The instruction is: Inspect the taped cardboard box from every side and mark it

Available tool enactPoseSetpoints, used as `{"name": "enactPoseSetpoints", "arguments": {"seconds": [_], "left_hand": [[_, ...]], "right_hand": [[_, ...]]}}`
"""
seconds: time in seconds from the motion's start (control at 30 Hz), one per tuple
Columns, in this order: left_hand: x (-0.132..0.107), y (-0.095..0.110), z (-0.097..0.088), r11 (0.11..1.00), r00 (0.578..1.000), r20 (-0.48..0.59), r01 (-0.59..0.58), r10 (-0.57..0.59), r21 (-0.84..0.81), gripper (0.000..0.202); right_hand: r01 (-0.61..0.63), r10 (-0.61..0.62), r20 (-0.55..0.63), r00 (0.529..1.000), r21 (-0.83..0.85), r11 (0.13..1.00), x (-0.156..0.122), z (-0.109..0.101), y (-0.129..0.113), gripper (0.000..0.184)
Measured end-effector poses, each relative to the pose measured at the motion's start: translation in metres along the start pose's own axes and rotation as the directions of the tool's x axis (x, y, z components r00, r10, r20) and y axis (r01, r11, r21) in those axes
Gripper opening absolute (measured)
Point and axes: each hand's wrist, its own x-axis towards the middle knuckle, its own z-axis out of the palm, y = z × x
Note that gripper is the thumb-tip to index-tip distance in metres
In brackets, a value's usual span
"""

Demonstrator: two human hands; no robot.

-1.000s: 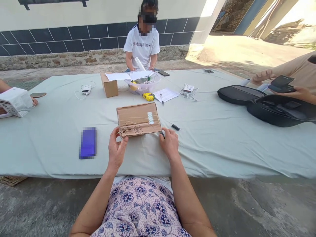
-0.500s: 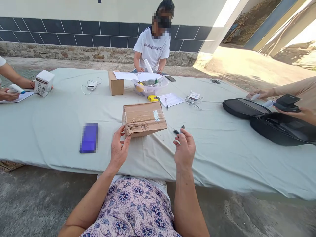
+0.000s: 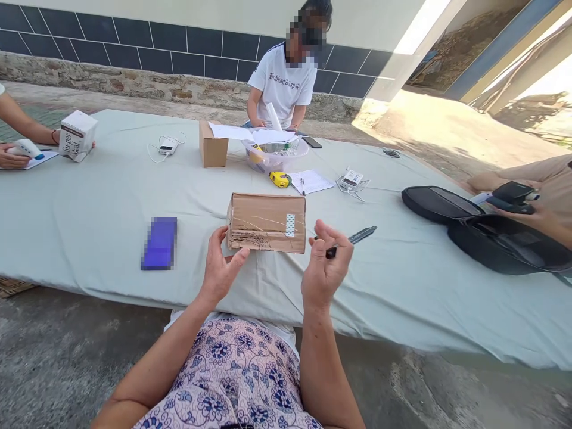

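Observation:
A brown cardboard box (image 3: 263, 223) with a strip of patterned tape and creased, torn paper along its near edge is in front of me on the table. My left hand (image 3: 218, 265) grips its left end, fingers on the side and thumb along the lower near edge. Just right of the box, my right hand (image 3: 326, 262) is closed around a slim black tool (image 3: 364, 235). The tool's greyish, tapering end points right; its middle is covered by my fingers, and I cannot make out its exact kind.
A purple pixelated item (image 3: 159, 243) lies left of the box. Beyond are a yellow tape measure (image 3: 279, 179), paper (image 3: 313, 182), a plastic basket (image 3: 277, 158) and a smaller carton (image 3: 213, 149). An open black case (image 3: 500, 244) lies right. Other people sit around the table.
The box has turned level and shifted slightly right and nearer. In my right hand the black tool has swung round, so its long end now sticks out to the right.

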Motion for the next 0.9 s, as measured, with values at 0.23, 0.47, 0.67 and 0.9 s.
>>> {"name": "enactPoseSetpoints", "arguments": {"seconds": [0.23, 0.47, 0.67, 0.9], "left_hand": [[0.011, 0.011, 0.017, 0.991, 0.987, -0.102, 0.119, -0.125, -0.063, 0.052], [0.011, 0.008, 0.015, 0.997, 0.992, -0.098, 0.077, -0.077, -0.003, 0.047], [0.011, 0.007, 0.017, 0.992, 0.987, -0.13, 0.088, -0.099, -0.085, 0.062], [0.01, 0.013, 0.021, 0.986, 0.979, -0.169, 0.092, -0.116, -0.138, 0.066]], "right_hand": [[-0.137, 0.138, 0.143, 0.98, -0.016, 0.99, -0.014, 0.006, 0.011, 0.046], [-0.166, 0.178, 0.181, 0.967, -0.082, 0.983, -0.012, 0.008, 0.007, 0.046], [-0.148, 0.161, 0.206, 0.965, -0.077, 0.986, -0.015, 0.01, 0.003, 0.042], [-0.157, 0.173, 0.233, 0.957, -0.085, 0.984, -0.021, 0.013, 0.0, 0.039]]}}
